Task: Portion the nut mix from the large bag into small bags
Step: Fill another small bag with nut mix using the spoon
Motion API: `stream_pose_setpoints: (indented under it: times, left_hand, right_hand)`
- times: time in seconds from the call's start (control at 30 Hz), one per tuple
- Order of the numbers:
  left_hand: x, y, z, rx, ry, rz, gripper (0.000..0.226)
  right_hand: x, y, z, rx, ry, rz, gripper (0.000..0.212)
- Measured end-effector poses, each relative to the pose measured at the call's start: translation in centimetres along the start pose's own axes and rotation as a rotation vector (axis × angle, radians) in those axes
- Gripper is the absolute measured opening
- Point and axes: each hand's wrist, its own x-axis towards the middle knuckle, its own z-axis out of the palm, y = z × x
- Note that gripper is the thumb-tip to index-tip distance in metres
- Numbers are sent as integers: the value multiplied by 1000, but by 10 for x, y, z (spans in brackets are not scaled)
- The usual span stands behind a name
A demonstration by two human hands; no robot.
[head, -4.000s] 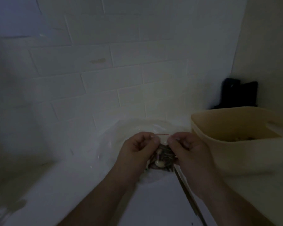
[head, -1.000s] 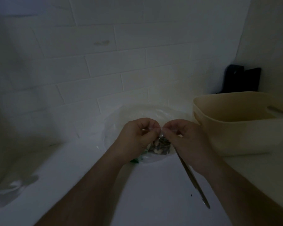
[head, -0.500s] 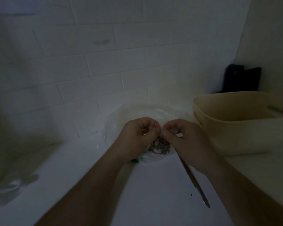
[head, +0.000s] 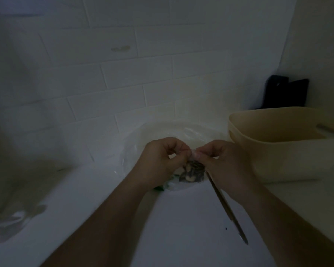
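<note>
A small clear bag (head: 192,173) of dark and pale nut mix hangs between my hands, low in the middle of the dim head view. My left hand (head: 162,160) pinches its top from the left. My right hand (head: 222,162) pinches the same top from the right, fingertips almost touching. A large clear plastic bag (head: 154,135) lies crumpled on the white counter behind and under them. Its contents are hard to make out.
A beige plastic tub (head: 289,151) with a handle slot stands at the right. A long metal utensil (head: 228,209) lies on the white counter (head: 181,228) under my right wrist. A dark object (head: 285,93) leans in the back right corner. White tiled wall behind.
My hands have drawn together at the small bag's top since four seconds ago, when a red line ran between them. Over the last second they have barely moved.
</note>
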Motion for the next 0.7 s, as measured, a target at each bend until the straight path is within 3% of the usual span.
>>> stream_pose_setpoints:
  times: [0.17,0.27,0.4,0.5,0.57,0.6,0.7]
  left_hand:
    - [3,1,-12,72,29,-3,17]
    - [5,-1,-18,43,40,-36,24]
    - [2,1,-9,-247,58,-129,4]
    - [-3,0,1,-580,-117,-323,34]
    - [-7,0,4,-571,-266,-357,40]
    - [-7,-1,5,-547,-263,-342,34]
    - [-2,3,9,-609,-58,-329,21]
  right_hand:
    - [0,-5,1,25,28,9,36]
    - [0,-8,0,127,-5,85,28]
    - [-2,-6,1,212,7,160,25]
    - [0,-6,5,433,39,284,24]
    - [1,-8,7,610,76,383,21]
    - [1,-11,6,659,96,424,23]
    - [2,-14,4,788,110,485,26]
